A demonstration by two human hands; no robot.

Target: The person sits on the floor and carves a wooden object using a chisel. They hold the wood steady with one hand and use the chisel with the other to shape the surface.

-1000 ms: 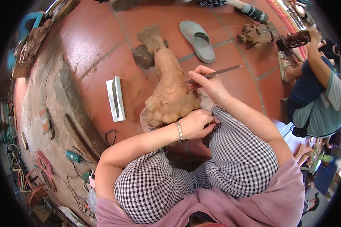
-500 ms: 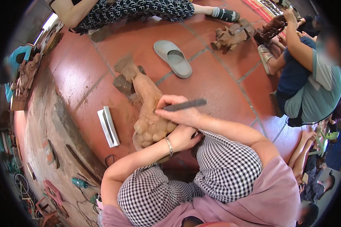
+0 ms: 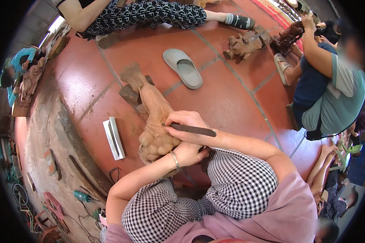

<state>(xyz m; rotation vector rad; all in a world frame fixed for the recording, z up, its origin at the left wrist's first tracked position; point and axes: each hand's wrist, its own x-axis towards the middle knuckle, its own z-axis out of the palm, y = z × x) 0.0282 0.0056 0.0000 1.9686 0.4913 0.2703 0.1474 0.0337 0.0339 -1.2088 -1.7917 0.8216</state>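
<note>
A pale brown wood carving [image 3: 156, 111] slants away from my knees, with rounded bumps at its near end and a flared far end. My right hand [image 3: 188, 123] pinches a slim, dark, flat carving tool [image 3: 194, 130]. Its tip meets the carving's surface just above the bumps. Below it, my left hand [image 3: 190, 154] rests beside the bumpy end, close to my knee, fingers curled. Something small and dark shows at its fingertips, too hidden to name. A wooden block [image 3: 129, 95] sits at the carving's far end.
A grey slipper [image 3: 182, 69] lies beyond the carving. To the left are an opened white packet [image 3: 114, 138] and a large wooden slab [image 3: 44, 141] with a teal power tool [image 3: 82, 196]. Another carving [image 3: 247, 42] lies far right. Other people sit around.
My right hand has shifted slightly down, and the tool has turned so its back end points lower right. My left hand has moved a little left and down.
</note>
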